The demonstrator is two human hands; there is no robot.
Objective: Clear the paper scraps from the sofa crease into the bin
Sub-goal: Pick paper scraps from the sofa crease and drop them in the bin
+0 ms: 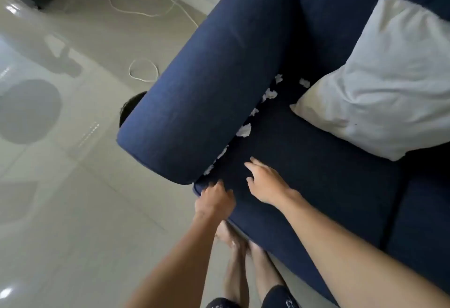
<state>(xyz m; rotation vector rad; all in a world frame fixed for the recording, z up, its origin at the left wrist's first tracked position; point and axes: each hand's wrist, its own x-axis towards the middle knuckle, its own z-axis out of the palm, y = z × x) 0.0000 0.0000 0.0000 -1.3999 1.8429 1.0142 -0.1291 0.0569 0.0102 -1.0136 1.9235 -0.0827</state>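
Several white paper scraps lie along the crease between the navy sofa's armrest and its seat cushion; one more scrap sits near the pillow. My left hand rests on the front corner of the seat cushion, fingers curled over the edge just below the nearest scrap. My right hand hovers flat over the cushion, fingers spread, pointing toward the crease. Neither hand holds anything. A dark round bin peeks out on the floor behind the armrest, mostly hidden.
A light grey pillow leans on the sofa's back at right. A white cable loops across the glossy tiled floor to the left. My bare feet stand against the sofa's front edge.
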